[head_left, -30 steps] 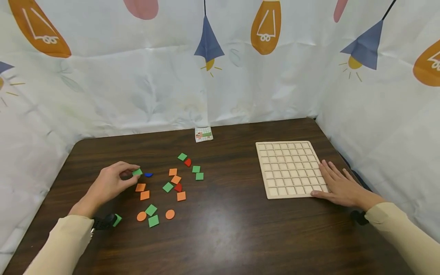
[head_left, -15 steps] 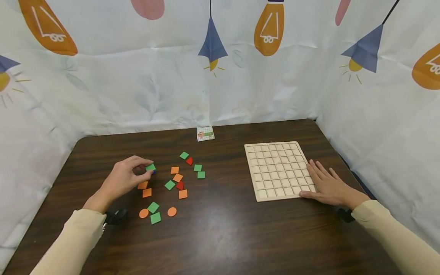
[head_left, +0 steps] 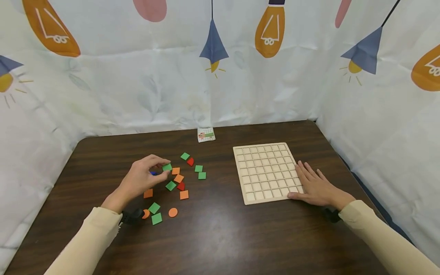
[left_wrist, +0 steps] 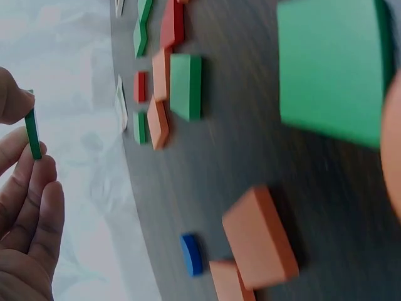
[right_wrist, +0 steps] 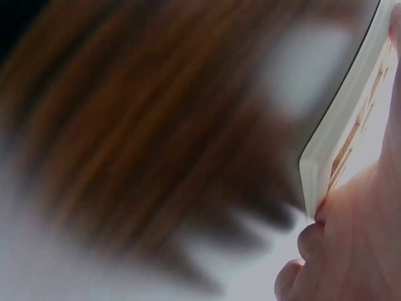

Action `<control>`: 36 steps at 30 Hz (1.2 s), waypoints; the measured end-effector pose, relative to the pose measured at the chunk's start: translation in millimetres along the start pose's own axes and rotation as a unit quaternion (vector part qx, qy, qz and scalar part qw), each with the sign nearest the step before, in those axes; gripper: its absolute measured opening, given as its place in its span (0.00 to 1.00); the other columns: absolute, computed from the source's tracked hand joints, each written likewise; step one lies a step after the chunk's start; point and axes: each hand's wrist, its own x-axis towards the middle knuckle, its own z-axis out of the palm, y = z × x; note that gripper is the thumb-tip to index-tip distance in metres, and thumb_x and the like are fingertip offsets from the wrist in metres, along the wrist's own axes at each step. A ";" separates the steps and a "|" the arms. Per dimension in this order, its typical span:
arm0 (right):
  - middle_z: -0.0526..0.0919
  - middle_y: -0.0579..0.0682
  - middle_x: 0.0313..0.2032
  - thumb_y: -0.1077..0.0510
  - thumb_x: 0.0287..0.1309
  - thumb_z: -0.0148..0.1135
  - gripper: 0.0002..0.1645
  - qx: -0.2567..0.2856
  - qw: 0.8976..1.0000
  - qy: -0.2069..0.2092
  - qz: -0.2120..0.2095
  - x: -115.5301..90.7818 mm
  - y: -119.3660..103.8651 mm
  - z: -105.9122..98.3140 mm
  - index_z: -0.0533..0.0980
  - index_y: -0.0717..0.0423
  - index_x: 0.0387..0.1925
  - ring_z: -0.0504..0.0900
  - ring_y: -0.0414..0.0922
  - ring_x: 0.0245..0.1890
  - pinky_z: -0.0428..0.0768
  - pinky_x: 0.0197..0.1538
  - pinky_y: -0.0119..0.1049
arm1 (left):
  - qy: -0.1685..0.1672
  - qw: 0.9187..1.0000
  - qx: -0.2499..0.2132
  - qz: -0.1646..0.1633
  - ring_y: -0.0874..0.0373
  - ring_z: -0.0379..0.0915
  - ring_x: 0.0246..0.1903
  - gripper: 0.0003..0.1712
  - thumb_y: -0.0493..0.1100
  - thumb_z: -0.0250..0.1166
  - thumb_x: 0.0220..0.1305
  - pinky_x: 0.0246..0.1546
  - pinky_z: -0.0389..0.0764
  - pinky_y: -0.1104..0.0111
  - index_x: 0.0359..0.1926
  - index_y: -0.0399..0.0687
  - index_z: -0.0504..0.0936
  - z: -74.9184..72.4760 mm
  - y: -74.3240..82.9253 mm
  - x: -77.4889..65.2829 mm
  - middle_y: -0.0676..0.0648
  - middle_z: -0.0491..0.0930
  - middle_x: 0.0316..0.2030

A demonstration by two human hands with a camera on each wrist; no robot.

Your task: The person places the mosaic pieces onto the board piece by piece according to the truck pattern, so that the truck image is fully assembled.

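Green square tile (head_left: 167, 167), pinched by the left hand (head_left: 141, 177) left of the wooden grid board (head_left: 264, 172), needs, I think, a soft grip, with the right hand (head_left: 315, 187), fingers straight, steadying the board.

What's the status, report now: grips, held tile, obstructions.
Left grip pinching green tile, raised off table. Right grip touching right edge of grid board. Loose tiles lie between held green tile and grid board.

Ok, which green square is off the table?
The green square pinched in the left hand's grip; the other visible green squares lie on the table.
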 end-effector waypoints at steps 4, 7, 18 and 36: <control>0.39 0.66 0.83 0.21 0.63 0.56 0.70 0.000 1.000 0.002 -0.003 1.7 -8.7 2.7 0.40 0.64 0.82 0.40 0.68 0.83 0.42 0.76 0.76 | 0.001 1.000 -0.002 0.016 0.54 0.80 0.41 0.16 0.39 0.72 0.63 0.38 0.84 0.61 0.52 0.47 0.88 7.8 7.4 2.6 0.50 0.85 0.44; 0.40 0.66 0.83 0.21 0.63 0.55 0.70 -0.003 1.000 0.006 -0.007 4.2 -15.5 3.6 0.41 0.64 0.82 0.41 0.68 0.83 0.43 0.76 0.75 | 0.007 1.000 -0.005 0.030 0.55 0.80 0.40 0.16 0.38 0.73 0.61 0.38 0.84 0.61 0.51 0.46 0.88 12.5 12.5 5.9 0.50 0.85 0.43; 0.40 0.65 0.83 0.20 0.62 0.54 0.70 -0.007 1.000 0.014 -0.026 13.9 -33.7 8.8 0.42 0.64 0.82 0.42 0.67 0.83 0.45 0.77 0.74 | -0.008 0.999 -0.035 0.033 0.51 0.81 0.40 0.16 0.39 0.73 0.62 0.35 0.81 0.65 0.52 0.49 0.88 26.4 27.6 14.5 0.52 0.85 0.45; 0.39 0.64 0.83 0.20 0.61 0.56 0.70 0.030 0.998 0.032 -0.037 19.4 -61.7 20.8 0.42 0.64 0.82 0.40 0.65 0.84 0.46 0.78 0.72 | -0.011 0.996 -0.061 0.058 0.52 0.82 0.41 0.16 0.39 0.73 0.61 0.38 0.85 0.59 0.51 0.48 0.89 56.2 43.1 29.2 0.52 0.84 0.42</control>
